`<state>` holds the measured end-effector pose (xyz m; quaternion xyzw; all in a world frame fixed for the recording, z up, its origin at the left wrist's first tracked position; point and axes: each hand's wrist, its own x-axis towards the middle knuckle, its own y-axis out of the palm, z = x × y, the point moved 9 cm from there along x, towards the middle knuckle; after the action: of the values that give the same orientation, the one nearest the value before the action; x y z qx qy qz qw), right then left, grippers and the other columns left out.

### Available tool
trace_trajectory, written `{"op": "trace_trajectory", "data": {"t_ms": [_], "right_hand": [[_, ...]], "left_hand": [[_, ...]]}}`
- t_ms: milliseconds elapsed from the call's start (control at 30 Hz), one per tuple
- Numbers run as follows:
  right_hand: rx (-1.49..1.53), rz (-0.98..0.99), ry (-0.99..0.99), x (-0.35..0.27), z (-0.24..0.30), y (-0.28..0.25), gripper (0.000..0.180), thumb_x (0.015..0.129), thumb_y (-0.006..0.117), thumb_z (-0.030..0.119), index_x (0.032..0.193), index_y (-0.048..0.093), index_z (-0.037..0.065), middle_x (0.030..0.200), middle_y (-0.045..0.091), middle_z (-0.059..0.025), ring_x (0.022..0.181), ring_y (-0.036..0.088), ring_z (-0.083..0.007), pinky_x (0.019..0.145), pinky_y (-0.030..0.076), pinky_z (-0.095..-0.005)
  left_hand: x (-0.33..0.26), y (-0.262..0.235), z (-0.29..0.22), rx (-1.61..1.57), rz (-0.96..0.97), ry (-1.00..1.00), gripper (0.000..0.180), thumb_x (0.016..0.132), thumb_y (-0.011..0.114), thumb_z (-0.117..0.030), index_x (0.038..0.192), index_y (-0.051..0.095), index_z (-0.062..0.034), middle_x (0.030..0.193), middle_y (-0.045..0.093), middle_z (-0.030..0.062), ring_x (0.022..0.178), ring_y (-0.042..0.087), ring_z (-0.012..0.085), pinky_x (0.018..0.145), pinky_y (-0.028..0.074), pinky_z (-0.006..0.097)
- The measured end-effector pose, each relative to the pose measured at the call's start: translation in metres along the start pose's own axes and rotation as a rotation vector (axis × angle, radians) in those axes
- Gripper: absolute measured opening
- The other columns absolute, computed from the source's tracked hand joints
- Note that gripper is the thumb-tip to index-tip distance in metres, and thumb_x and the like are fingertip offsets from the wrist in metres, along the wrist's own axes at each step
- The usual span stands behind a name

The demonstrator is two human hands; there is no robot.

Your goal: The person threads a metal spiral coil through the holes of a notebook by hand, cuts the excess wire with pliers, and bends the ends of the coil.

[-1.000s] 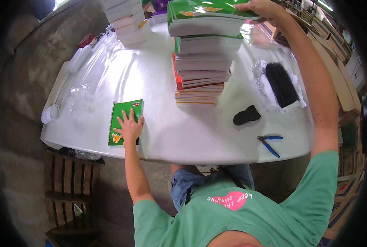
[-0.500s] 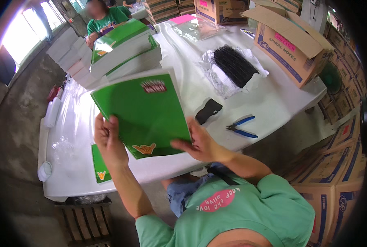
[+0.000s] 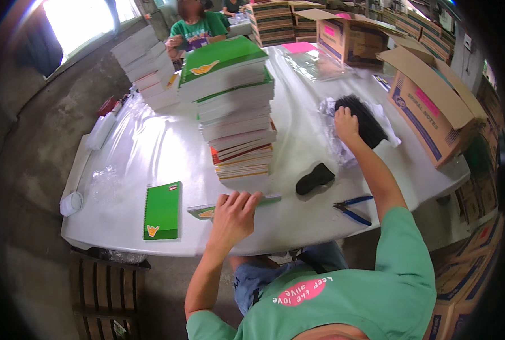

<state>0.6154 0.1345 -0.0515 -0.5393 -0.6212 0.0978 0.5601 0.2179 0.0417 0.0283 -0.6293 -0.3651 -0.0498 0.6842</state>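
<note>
Head view: the left grip is clamped on a green spiral notebook, its fingers curled over the upper edge, with the notebook tilted up on the worktop directly beneath that hand; the thumb is hidden. The right grip, farther out and to the right, has its fingers curled against the near-left side of a bundle of black coils; whether they are pinched together on any coil, I cannot tell. White crumpled paper lies under the coils, around the right grip. To the left of the left grip, 1 more green notebook lies flat, well apart from the fingers. Just beyond the left grip rises a tall stack of notebooks, green covers on top. Between the 2 hands, nearer the body than the right grip, lies a black object, with blue-handled cutters just beside it, below the right forearm. An open cardboard box stands to the right of the right grip.
</note>
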Motion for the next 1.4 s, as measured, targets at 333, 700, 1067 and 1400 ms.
{"op": "trace_trajectory", "data": {"t_ms": [333,700,1067,1400], "right_hand": [[0.264,0.267,0.169,0.030,-0.020,-0.021,0.014,0.083,0.052,0.009,0.087,0.064,0.003,0.091,0.065,-0.0171,0.086,0.066,-0.0345,0.071,0.055,-0.0462],[0.989,0.029,-0.171,0.015,-0.015,-0.195,0.042,0.083,0.049,0.009,0.124,0.052,0.007,0.080,0.059,-0.0189,0.076,0.060,-0.0311,0.068,0.047,-0.0404],[1.663,0.570,-0.099,-0.110,0.082,-0.224,0.024,0.084,0.065,0.005,0.107,0.068,0.007,0.088,0.058,-0.0071,0.080,0.056,-0.0177,0.068,0.044,-0.0266],[1.605,0.553,-0.362,-0.107,0.104,-0.242,0.024,0.085,0.061,0.003,0.108,0.066,0.006,0.090,0.057,-0.0065,0.081,0.054,-0.0179,0.069,0.044,-0.0298]], "left_hand": [[-0.002,0.002,-0.030,0.091,-0.166,0.079,0.037,0.070,0.069,-0.015,0.106,0.061,-0.0122,0.075,0.053,-0.0016,0.067,0.050,0.0145,0.065,0.033,0.031],[0.000,0.005,-0.021,0.028,-0.302,0.095,0.039,0.064,0.082,-0.027,0.098,0.065,-0.0149,0.065,0.049,-0.0038,0.059,0.048,0.0133,0.061,0.031,0.030],[-0.004,0.007,-0.018,0.044,-0.316,0.056,0.044,0.065,0.080,-0.032,0.104,0.066,-0.0179,0.074,0.054,-0.0062,0.069,0.051,0.0103,0.079,0.031,0.032],[-0.003,0.004,-0.019,0.069,-0.335,0.016,0.040,0.066,0.079,-0.035,0.100,0.067,-0.0184,0.072,0.054,-0.0070,0.067,0.050,0.0101,0.082,0.030,0.033]]}}
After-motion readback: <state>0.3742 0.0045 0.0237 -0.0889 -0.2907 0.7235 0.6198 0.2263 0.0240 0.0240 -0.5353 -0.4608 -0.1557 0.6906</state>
